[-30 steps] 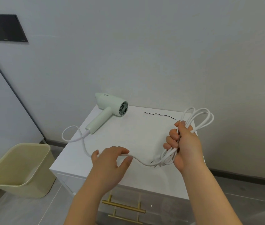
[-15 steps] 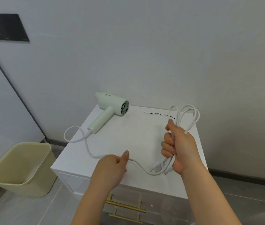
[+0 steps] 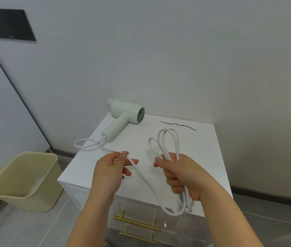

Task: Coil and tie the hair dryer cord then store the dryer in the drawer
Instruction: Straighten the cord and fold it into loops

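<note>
A pale green hair dryer (image 3: 123,113) lies on its side at the back left of the white cabinet top (image 3: 203,157). Its white cord (image 3: 144,177) runs from the handle, loops off the left edge, then passes through my left hand (image 3: 111,168), which pinches it between thumb and fingers. My right hand (image 3: 182,175) is closed around a bundle of cord loops (image 3: 166,141) that stick up above the fist and hang below it. A thin black tie (image 3: 178,124) lies on the top near the back.
The cabinet front shows drawers with gold bar handles (image 3: 137,223) below my arms. A beige waste bin (image 3: 23,180) stands on the floor to the left. A wall is right behind the cabinet, with a dark panel (image 3: 9,25) at upper left.
My left hand has lifted and slid along the cord toward the dryer, now pinching it. My right hand with the loops has moved left and closer to me.
</note>
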